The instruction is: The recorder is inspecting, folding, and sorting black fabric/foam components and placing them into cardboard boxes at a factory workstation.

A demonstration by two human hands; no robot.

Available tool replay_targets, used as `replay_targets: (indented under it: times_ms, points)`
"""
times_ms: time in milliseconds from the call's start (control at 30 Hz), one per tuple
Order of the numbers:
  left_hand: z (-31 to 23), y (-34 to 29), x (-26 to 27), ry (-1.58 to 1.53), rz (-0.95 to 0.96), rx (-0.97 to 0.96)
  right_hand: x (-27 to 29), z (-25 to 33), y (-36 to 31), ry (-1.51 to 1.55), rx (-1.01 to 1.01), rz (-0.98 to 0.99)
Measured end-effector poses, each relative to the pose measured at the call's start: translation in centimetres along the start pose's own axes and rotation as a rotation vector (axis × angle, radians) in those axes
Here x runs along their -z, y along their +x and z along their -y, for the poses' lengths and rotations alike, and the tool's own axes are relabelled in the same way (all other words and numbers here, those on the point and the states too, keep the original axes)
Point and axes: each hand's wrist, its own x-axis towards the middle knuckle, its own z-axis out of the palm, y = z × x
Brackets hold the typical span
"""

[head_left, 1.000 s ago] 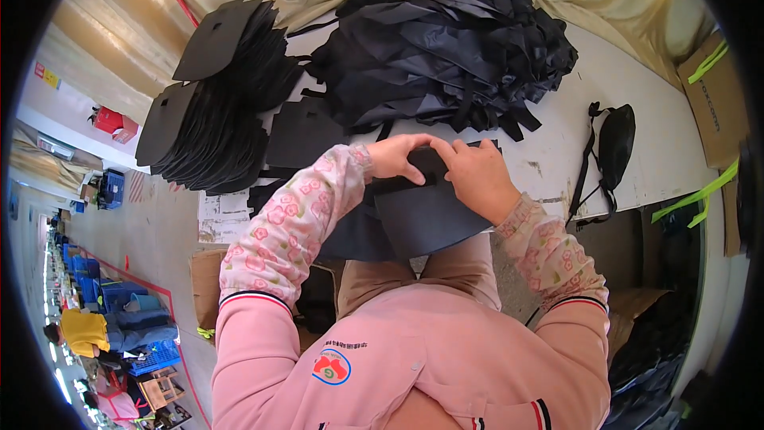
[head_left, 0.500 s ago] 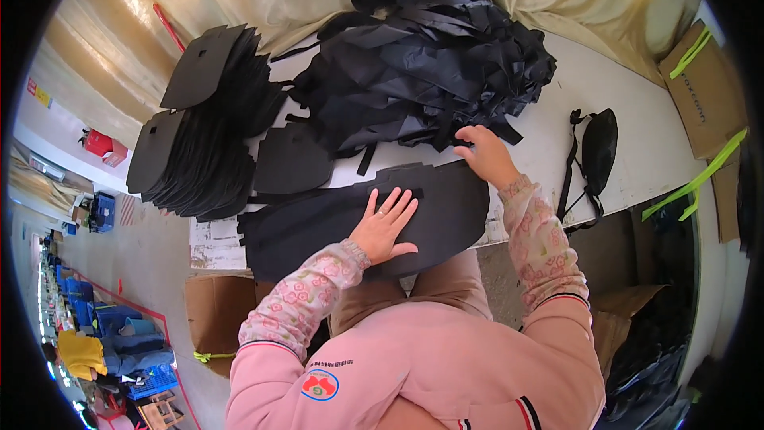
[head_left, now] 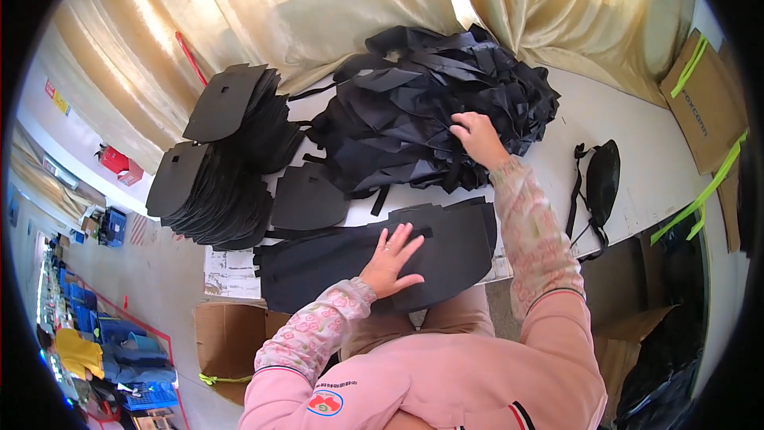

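Black panel (head_left: 454,259) is being laid over black cloth (head_left: 306,267) at the worktop's (head_left: 649,163) near edge; the left hand (head_left: 387,264) is being rested there, fingers spread, nothing being grasped. Right hand (head_left: 481,139) is being held at the far cloth pile (head_left: 406,115); grasp cannot be told. One pairing is being laid out; many pieces are being left in pile and left-side panel stacks (head_left: 211,199).
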Motion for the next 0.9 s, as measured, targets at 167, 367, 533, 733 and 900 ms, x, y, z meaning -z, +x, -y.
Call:
replay_targets:
  times_ms: [167, 367, 533, 733, 900]
  points:
    - [-0.2, 3.1, 5.8, -0.184, -0.597, 0.033, 4.9, 13.6, 0.7, 0.596, -0.079, 0.314]
    - [-1.4, 6.3, 11.5, -0.081, -0.879, -0.016, 6.0, 20.4, 1.2, 0.913, 0.103, 0.504]
    - [-2.0, 5.4, 14.0, -0.878, -0.927, 0.030, 6.1, 23.1, -0.3, 0.695, 0.286, 0.376]
    - [-4.0, 3.2, 16.6, -1.159, -0.816, 0.020, 3.8, 24.3, -3.1, 0.351, 0.370, 0.096]
    - [-4.6, 2.4, 15.8, -1.044, -0.785, -0.009, 3.1, 25.1, -3.2, 0.412, 0.409, -0.031]
